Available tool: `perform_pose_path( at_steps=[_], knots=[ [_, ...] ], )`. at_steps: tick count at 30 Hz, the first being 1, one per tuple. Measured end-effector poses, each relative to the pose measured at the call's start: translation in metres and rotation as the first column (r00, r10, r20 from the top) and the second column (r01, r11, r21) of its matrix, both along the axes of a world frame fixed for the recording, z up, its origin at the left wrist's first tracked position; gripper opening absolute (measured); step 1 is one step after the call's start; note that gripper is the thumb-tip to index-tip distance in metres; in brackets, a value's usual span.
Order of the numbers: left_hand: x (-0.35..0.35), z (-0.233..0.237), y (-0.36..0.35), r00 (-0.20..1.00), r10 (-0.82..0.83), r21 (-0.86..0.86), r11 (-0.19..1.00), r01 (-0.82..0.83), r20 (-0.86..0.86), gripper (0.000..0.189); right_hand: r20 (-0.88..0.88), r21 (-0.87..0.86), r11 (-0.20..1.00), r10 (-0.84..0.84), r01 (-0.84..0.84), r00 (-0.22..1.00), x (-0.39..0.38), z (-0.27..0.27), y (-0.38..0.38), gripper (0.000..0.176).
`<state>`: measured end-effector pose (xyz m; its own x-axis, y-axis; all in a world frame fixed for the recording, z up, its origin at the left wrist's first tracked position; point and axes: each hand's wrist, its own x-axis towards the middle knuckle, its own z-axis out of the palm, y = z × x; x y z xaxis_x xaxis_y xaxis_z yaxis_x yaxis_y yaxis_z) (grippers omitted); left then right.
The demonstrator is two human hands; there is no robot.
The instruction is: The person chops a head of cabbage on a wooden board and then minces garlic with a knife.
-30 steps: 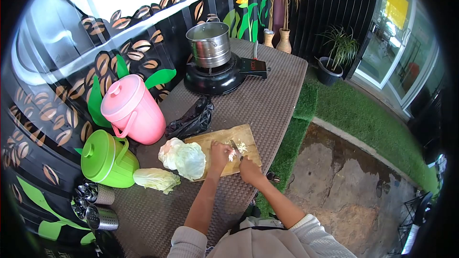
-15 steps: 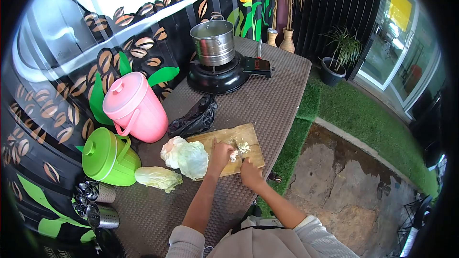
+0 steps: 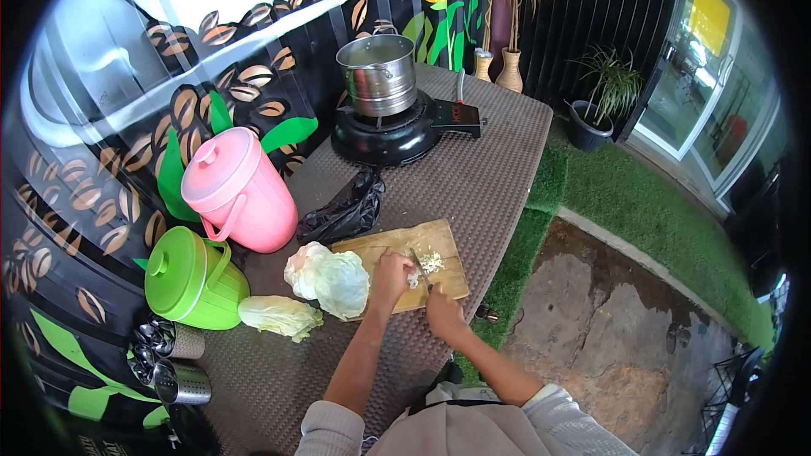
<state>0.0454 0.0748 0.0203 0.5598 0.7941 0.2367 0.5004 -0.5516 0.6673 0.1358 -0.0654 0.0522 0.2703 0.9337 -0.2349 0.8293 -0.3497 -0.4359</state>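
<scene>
- One knife (image 3: 421,268), by the handle, in clenched right hand (image 3: 445,316).
- Runs lengthwise from this hand outward and leftward, over cutting board (image 3: 443,237).
- To the blade's left, just beside: left hand (image 3: 392,279), with fingers bent; cannot tell whether holding anything.
- To the blade's right, on the board: finely chopped pale pieces (image 3: 432,263).
- Between left hand and knife handle, near both: small pale bits (image 3: 413,281), on the board.
</scene>
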Motion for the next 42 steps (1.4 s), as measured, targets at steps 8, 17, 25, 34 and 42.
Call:
perform_pose_path(
  at_steps=[8,17,25,34,42],
  knots=[
    [-0.004,0.005,0.002,0.994,-0.038,0.021,0.999,0.04,-0.099,0.007,0.037,0.047,0.998,-0.034,0.032,0.999,0.009,-0.014,0.016,0.038],
    [-0.003,0.007,-0.003,0.997,0.026,0.133,0.991,-0.015,-0.078,0.011,-0.029,-0.115,0.979,-0.173,0.169,0.984,-0.014,-0.013,0.013,0.038],
    [-0.004,0.003,-0.001,1.0,0.003,0.08,0.997,-0.003,-0.005,0.012,0.046,-0.042,0.998,0.039,-0.037,0.998,0.011,-0.008,0.015,0.039],
    [-0.009,-0.009,0.003,0.99,-0.068,0.12,0.989,0.083,-0.123,0.008,0.061,-0.003,0.998,-0.064,0.064,0.996,0.002,-0.012,0.023,0.032],
    [-0.006,-0.007,-0.001,0.999,0.006,0.205,0.979,0.001,-0.034,0.01,0.054,-0.023,0.985,-0.167,0.169,0.984,-0.018,-0.023,0.01,0.027]
  ],
)
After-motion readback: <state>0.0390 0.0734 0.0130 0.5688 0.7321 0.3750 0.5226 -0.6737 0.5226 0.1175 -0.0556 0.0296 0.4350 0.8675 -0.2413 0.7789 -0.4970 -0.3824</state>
